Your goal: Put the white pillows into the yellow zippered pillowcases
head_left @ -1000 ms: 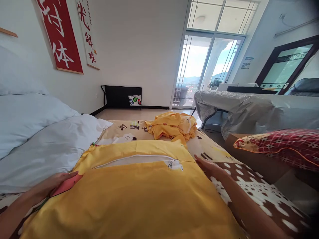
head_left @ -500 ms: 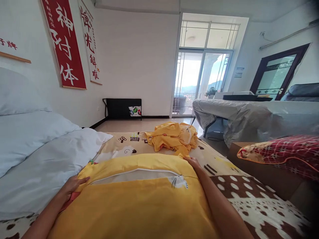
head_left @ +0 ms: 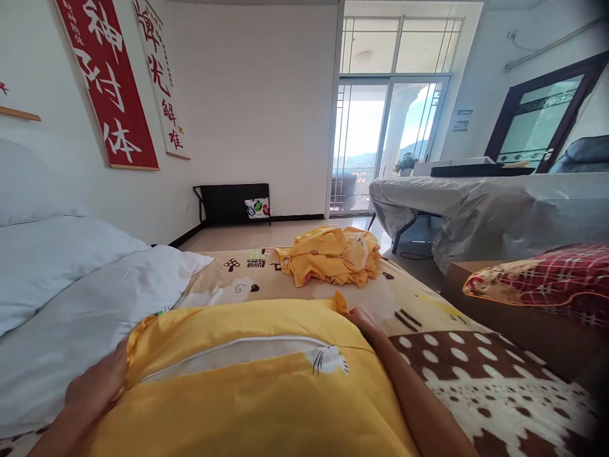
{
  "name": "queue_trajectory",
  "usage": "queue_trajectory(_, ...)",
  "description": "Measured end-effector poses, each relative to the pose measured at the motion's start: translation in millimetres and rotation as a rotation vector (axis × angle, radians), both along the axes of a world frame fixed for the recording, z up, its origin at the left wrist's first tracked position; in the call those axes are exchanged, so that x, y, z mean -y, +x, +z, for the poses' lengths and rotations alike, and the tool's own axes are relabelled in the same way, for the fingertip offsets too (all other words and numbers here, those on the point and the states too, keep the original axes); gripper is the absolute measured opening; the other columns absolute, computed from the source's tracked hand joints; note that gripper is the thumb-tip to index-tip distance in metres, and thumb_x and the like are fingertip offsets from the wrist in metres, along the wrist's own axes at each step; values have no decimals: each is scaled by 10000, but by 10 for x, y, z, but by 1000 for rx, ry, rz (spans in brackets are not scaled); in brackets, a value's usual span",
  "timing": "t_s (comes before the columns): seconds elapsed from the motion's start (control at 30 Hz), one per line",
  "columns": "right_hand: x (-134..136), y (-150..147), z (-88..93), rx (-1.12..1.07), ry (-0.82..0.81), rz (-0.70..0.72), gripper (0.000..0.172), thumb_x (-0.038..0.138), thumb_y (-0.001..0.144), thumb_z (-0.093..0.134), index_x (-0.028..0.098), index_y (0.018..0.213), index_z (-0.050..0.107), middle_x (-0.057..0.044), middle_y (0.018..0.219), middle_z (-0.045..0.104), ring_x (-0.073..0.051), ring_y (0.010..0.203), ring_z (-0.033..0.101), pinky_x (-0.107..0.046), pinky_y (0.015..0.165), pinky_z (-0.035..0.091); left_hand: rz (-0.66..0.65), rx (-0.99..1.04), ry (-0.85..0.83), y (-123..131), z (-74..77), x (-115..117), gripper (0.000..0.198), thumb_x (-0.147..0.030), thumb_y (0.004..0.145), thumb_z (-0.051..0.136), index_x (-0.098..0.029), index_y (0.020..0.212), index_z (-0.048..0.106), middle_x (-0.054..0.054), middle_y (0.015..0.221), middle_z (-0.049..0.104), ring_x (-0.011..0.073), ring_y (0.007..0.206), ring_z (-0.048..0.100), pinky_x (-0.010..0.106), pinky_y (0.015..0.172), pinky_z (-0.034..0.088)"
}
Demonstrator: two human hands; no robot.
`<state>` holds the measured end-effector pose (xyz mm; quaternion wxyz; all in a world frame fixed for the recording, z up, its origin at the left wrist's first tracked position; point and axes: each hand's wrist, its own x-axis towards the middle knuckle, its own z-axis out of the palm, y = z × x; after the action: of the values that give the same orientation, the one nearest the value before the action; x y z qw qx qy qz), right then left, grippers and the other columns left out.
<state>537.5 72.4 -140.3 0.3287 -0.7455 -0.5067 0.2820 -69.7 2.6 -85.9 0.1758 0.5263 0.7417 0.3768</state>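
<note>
A yellow pillow [head_left: 228, 397] lies in front of me, its case parted in a long zipper opening where a white inner pillow [head_left: 228, 357] shows. At its far right corner, my right hand [head_left: 364, 322] is closed on the fabric. My left hand [head_left: 98, 384] grips the left edge near the far left corner; its fingertips are hidden by the cloth. A cat-face print with whiskers sits near the right end of the opening. Beyond the pillow, a crumpled yellow cloth [head_left: 328, 257] rests on the patterned blanket [head_left: 214, 289].
White pillows [head_left: 109, 298] are heaped at the left. On the right, a red plaid cushion [head_left: 547, 276] lies over a cardboard box [head_left: 457, 279]. Farther off stand a plastic-covered table [head_left: 428, 197] and a black folded frame [head_left: 228, 203] against the wall.
My left hand has shifted left and slightly down, and its thumb no longer lies over the pillow's front. The pillow's far edge has moved a little left, my right hand with it.
</note>
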Motion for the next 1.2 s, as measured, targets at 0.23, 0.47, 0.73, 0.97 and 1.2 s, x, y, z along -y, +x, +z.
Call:
queue_trajectory(0.23,30,114,24,210,290,-152,354,405,822,427,149,681,626,-95,709,655,-172,676,524,-255,592,319,-500,-913,196,1972,1136,210,429,-254,900,334,-119,1268,510,162,1294,568,301,1183,541,454,960,442)
queue_trajectory(0.47,100,253,39,278,356,-182,401,416,795,438,130,921,689,-71,680,671,-208,661,601,-280,623,411,-1241,-805,254,3542,1008,68,406,-298,960,354,-141,1302,505,116,1402,499,228,1342,400,412,1087,348)
queue_trajectory(0.73,473,71,650,284,582,67,538,454,877,434,178,1335,498,-123,1372,519,-237,1277,461,-396,1069,335,-1360,-734,139,3663,35,-115,672,-562,947,163,-160,1481,229,100,1547,204,224,1437,183,464,1167,159)
queue_trajectory(0.97,303,-343,247,270,177,606,539,529,935,292,269,1362,493,-28,1428,474,-184,1338,393,-370,1126,258,-1342,-761,152,3685,119,-79,629,-512,961,201,-126,1444,319,145,1494,345,241,1410,268,476,1151,185)
queue_trajectory(1.2,178,-38,48,508,-95,326,540,409,961,184,234,1424,400,-30,1521,318,-188,1426,208,-450,1140,147,-1398,-674,153,3635,166,-89,565,-472,911,391,-191,1401,391,149,1491,355,272,1399,291,521,1132,210)
